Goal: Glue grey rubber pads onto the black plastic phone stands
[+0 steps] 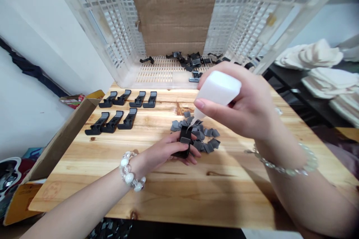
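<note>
I'm gripping a white bottle (218,89) in my right hand (246,108), tip seemingly touching the black clip (183,142) my left hand's (165,151) fingers are clamping on the bench (157,183).

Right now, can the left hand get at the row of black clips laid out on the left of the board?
Probably not without letting go: the left hand is shut on a black clip under the white bottle. The board between it and the laid-out clips looks bare.
</note>
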{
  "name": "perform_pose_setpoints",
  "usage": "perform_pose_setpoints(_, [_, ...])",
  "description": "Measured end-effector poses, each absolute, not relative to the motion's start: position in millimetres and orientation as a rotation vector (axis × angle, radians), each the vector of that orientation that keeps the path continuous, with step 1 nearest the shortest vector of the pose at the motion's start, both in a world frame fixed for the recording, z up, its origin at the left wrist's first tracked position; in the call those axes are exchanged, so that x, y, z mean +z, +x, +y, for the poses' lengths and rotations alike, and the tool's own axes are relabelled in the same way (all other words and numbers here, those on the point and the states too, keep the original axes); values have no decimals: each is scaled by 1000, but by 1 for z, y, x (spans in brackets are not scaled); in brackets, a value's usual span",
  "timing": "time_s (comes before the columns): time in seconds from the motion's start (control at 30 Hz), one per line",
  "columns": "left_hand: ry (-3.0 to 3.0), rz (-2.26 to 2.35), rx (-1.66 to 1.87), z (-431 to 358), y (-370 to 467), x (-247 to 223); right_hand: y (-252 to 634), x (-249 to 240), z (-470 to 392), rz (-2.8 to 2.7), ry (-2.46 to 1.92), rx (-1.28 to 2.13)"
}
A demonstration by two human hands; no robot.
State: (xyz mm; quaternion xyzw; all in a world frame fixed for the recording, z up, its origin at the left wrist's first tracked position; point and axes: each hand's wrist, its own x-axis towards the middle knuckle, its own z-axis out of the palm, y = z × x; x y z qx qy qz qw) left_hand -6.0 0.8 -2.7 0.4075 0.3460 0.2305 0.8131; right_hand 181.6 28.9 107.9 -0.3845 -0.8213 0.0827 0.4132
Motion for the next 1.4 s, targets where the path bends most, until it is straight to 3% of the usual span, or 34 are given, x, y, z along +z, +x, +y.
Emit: perform_pose_setpoints(1.4, [865, 724, 497, 1, -5, -3, 182, 107, 30, -2073, -958, 224])
